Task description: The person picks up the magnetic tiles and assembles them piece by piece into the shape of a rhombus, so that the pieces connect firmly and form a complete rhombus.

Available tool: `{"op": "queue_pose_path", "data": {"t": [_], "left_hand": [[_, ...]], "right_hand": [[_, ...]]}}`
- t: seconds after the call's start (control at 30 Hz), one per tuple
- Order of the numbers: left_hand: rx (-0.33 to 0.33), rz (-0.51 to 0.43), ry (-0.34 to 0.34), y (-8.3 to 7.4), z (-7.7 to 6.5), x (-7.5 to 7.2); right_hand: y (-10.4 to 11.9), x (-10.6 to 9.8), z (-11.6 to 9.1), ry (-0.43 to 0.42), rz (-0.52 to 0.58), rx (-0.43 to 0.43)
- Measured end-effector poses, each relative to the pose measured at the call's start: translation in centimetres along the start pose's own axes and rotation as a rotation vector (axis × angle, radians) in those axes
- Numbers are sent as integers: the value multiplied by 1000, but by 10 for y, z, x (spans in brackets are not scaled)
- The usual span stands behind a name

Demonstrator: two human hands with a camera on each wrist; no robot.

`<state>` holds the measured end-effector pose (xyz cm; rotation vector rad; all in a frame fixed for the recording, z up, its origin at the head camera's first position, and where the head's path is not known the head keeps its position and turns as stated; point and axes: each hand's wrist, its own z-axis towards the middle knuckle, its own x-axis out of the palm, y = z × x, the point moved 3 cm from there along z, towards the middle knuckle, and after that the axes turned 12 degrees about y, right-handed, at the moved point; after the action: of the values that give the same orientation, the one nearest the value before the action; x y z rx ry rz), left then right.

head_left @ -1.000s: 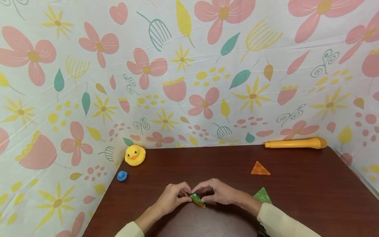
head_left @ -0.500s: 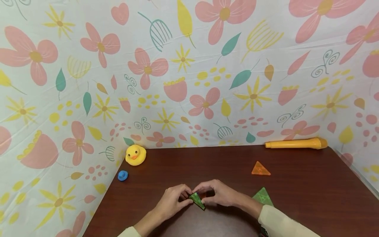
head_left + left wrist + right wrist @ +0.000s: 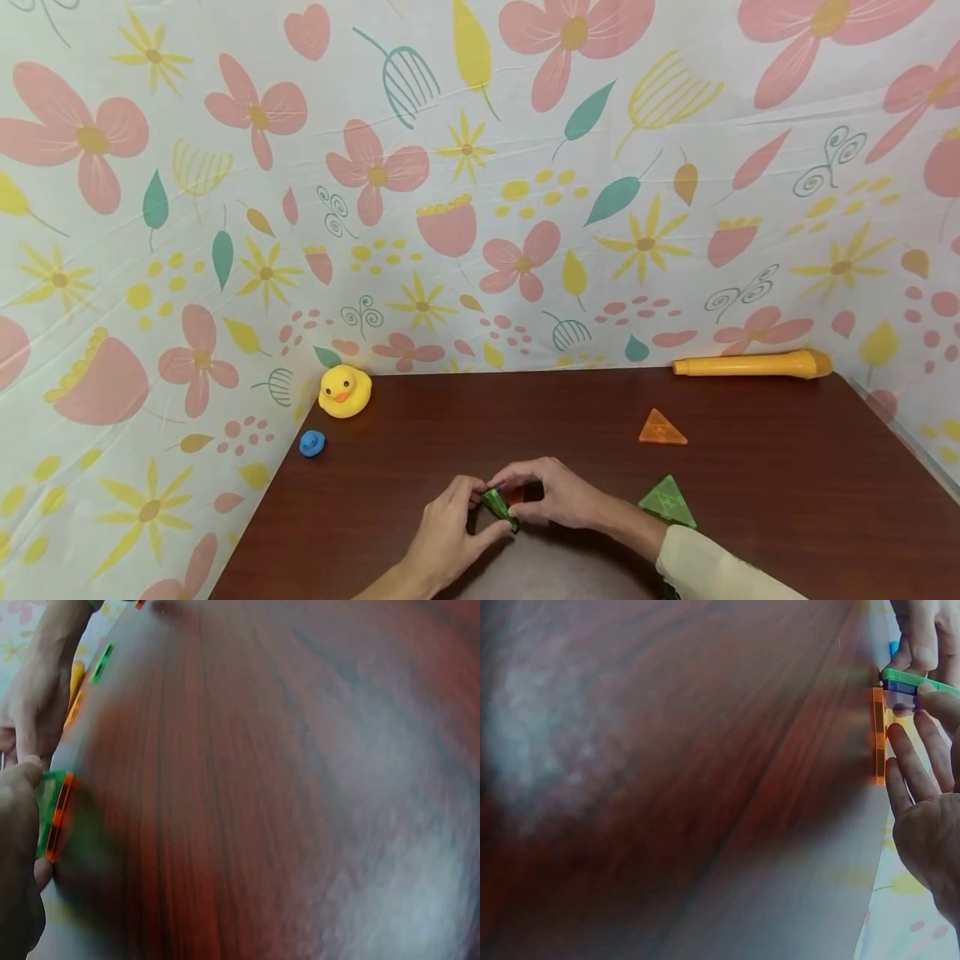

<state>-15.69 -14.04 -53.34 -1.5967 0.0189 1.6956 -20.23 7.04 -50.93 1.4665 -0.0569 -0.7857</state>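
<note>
Both hands meet at a small cluster of translucent magnetic tiles low in the middle of the head view. A green tile (image 3: 498,508) stands on edge there, beside an orange tile (image 3: 879,736) and a purple tile (image 3: 901,694). My left hand (image 3: 447,533) holds the green tile from the left, its thumb at the lower end and fingers at the upper end. From the right, my right hand (image 3: 561,497) pinches the cluster between thumb and index finger; its other fingers extend beside the orange tile. Palms and fingers hide part of the cluster.
On the brown table (image 3: 555,408), a green triangle tile (image 3: 669,502) lies near my right forearm, with an orange triangle tile (image 3: 662,428) beyond it. A yellow toy microphone (image 3: 752,364) lies at the back right. A yellow rubber duck (image 3: 345,392) and a small blue duck (image 3: 312,443) stand left.
My left hand has shifted and spread wider, its thumb sliding down to the green tile's lower end. The green tile has turned more upright. My right hand has barely moved.
</note>
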Motion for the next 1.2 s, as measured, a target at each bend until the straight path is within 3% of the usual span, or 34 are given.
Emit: {"op": "queue_pose_path", "data": {"t": [0.2,0.43,1.2], "left_hand": [[-42,40,-30,-7,1,1],[-30,51,-53,-12,3,-1],[-76,67,-2,-15,12,-4]], "right_hand": [[1,2,0,8,-31,-30],[3,4,-1,23,-82,-38],[5,4,2,16,-105,-2]]}}
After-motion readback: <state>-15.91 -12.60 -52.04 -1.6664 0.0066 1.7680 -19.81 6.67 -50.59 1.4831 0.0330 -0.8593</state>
